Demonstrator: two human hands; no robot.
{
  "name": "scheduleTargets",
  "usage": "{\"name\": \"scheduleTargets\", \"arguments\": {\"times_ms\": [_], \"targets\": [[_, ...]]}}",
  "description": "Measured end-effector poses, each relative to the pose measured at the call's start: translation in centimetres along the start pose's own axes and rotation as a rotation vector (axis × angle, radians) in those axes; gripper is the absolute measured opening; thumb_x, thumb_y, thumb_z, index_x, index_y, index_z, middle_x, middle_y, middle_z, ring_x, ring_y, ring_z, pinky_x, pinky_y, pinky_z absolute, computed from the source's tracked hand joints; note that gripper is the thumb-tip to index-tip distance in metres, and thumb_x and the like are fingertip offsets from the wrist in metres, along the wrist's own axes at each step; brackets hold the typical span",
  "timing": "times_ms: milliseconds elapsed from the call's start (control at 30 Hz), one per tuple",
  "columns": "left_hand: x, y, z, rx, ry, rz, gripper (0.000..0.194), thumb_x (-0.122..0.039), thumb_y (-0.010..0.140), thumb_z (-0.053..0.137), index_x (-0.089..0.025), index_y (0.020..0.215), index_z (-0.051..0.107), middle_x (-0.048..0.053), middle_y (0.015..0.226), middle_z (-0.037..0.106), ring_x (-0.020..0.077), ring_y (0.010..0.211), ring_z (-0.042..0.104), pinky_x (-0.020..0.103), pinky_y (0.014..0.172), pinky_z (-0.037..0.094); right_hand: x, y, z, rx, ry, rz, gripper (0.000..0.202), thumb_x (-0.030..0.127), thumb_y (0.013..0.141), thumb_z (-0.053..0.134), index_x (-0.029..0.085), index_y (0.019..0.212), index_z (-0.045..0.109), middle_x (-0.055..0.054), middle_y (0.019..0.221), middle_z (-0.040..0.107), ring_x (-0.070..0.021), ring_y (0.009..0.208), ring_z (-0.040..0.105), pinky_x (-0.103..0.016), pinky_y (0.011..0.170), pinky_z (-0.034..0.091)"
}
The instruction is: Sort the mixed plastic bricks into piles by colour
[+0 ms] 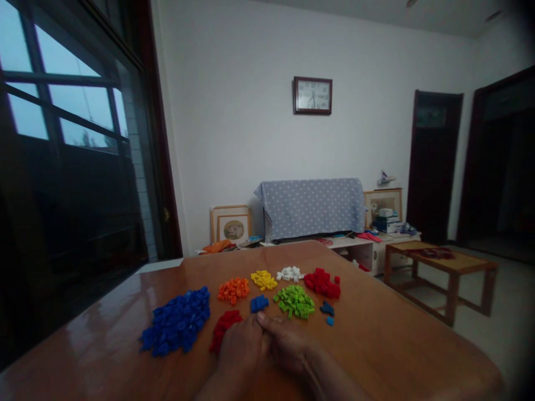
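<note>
My left hand [243, 344] and my right hand [290, 342] meet near the front of the wooden table [376, 356]. Their fingers are curled and pressed together; anything between them is hidden. Just beyond the fingertips lies a small blue brick piece [259, 303]. A pile of red bricks [225, 327] sits beside my left hand, partly covered by it. To its left spreads a large heap of blue bricks [178, 322]. Light green bricks [295, 302] are piled ahead of my right hand.
Farther back are piles of orange [233, 290], yellow [263, 280], white [290, 273] and red bricks [322, 283]. Dark teal pieces [326, 307] and a light blue piece [330, 321] lie to the right. A low wooden table [443, 259] stands beyond the table's right edge.
</note>
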State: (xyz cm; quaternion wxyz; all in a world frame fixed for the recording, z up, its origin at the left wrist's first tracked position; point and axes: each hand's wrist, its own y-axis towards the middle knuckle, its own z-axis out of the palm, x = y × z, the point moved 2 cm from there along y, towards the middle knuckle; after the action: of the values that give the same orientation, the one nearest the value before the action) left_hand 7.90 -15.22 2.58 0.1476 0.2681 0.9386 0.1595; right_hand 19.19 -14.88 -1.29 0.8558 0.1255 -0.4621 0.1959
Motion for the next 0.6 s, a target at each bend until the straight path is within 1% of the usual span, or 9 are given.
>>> {"name": "scheduleTargets", "arguments": {"times_ms": [67, 133, 200, 267, 333, 400, 467, 500, 600], "targets": [[-0.2, 0.1, -0.7, 0.075, 0.011, 0.025, 0.041, -0.041, 0.095, 0.033, -0.023, 0.094, 0.069, 0.011, 0.092, 0.072, 0.0258, 0.078, 0.068, 0.032, 0.063, 0.041, -0.2, 0.3, -0.5, -0.009, -0.032, 0.002, 0.045, 0.055, 0.085, 0.062, 0.01, 0.078, 0.067, -0.005, 0.063, 0.068, -0.0155, 0.06, 0.065, -0.031, 0.069, 0.052], [-0.2, 0.2, -1.3, 0.119, 0.002, 0.032, 0.042, -0.043, 0.095, 0.033, -0.023, 0.089, 0.069, 0.01, 0.084, 0.072, 0.0249, 0.074, 0.067, 0.03, 0.061, 0.039, -0.4, 0.5, -1.0, -0.013, -0.076, -0.002, 0.051, 0.059, 0.086, 0.057, 0.01, 0.075, 0.067, -0.004, 0.059, 0.066, -0.0135, 0.051, 0.061, -0.029, 0.061, 0.051], [-0.1, 0.3, -1.8, 0.165, -0.045, 0.045, 0.041, -0.044, 0.095, 0.034, -0.023, 0.084, 0.068, 0.007, 0.075, 0.071, 0.0228, 0.07, 0.067, 0.029, 0.06, 0.038, -0.3, 0.5, -1.1, 0.008, -0.148, -0.008, 0.057, 0.062, 0.087, 0.054, 0.009, 0.072, 0.067, -0.005, 0.059, 0.067, -0.0131, 0.049, 0.06, -0.026, 0.055, 0.049], [0.2, 0.4, -2.0, 0.197, -0.092, 0.06, 0.038, -0.044, 0.095, 0.036, -0.023, 0.083, 0.065, 0.005, 0.071, 0.07, 0.0207, 0.069, 0.066, 0.028, 0.061, 0.037, -0.2, 0.2, -0.8, 0.045, -0.228, -0.009, 0.062, 0.065, 0.087, 0.051, 0.008, 0.07, 0.068, -0.008, 0.06, 0.067, -0.014, 0.051, 0.062, -0.023, 0.051, 0.046], [0.8, 0.5, -2.1, 0.179, -0.102, 0.059, 0.033, -0.043, 0.094, 0.04, -0.022, 0.083, 0.063, 0.004, 0.072, 0.07, 0.0197, 0.071, 0.065, 0.027, 0.064, 0.037, 0.0, -0.1, -0.2, 0.068, -0.276, -0.009, 0.065, 0.067, 0.087, 0.049, 0.007, 0.073, 0.07, -0.009, 0.061, 0.068, -0.0152, 0.053, 0.064, -0.021, 0.049, 0.043], [1.6, 0.5, -2.1, 0.118, -0.101, 0.038, 0.032, -0.045, 0.092, 0.043, -0.022, 0.082, 0.061, 0.004, 0.077, 0.07, 0.0195, 0.073, 0.064, 0.027, 0.067, 0.038, 0.3, -0.4, 0.2, 0.049, -0.304, -0.025, 0.065, 0.069, 0.087, 0.047, 0.009, 0.079, 0.071, -0.009, 0.066, 0.069, -0.0152, 0.056, 0.065, -0.021, 0.051, 0.042], [2.6, 0.7, -2.0, 0.032, -0.148, 0.004, 0.034, -0.048, 0.093, 0.041, -0.021, 0.082, 0.06, 0.004, 0.082, 0.069, 0.0194, 0.078, 0.063, 0.027, 0.07, 0.039, 0.7, -0.5, 0.3, -0.038, -0.335, -0.081, 0.061, 0.069, 0.085, 0.049, 0.011, 0.085, 0.071, -0.008, 0.071, 0.07, -0.0145, 0.06, 0.064, -0.021, 0.053, 0.041], [3.2, 0.8, -1.9, -0.026, -0.191, -0.026, 0.036, -0.048, 0.095, 0.038, -0.021, 0.084, 0.06, 0.004, 0.085, 0.068, 0.0194, 0.08, 0.062, 0.027, 0.071, 0.04, 1.0, -0.4, 0.2, -0.114, -0.349, -0.122, 0.059, 0.069, 0.084, 0.052, 0.012, 0.086, 0.07, -0.008, 0.072, 0.071, -0.0144, 0.061, 0.064, -0.022, 0.055, 0.041], [4.5, 1.5, -1.8, -0.226, -0.353, -0.162, 0.042, -0.049, 0.098, 0.029, -0.02, 0.091, 0.059, 0.005, 0.087, 0.066, 0.0202, 0.083, 0.062, 0.029, 0.073, 0.042, 2.7, -0.3, -0.9, -0.441, -0.371, -0.262, 0.053, 0.067, 0.078, 0.059, 0.016, 0.088, 0.069, -0.006, 0.077, 0.071, -0.016, 0.066, 0.062, -0.024, 0.057, 0.041]]}}
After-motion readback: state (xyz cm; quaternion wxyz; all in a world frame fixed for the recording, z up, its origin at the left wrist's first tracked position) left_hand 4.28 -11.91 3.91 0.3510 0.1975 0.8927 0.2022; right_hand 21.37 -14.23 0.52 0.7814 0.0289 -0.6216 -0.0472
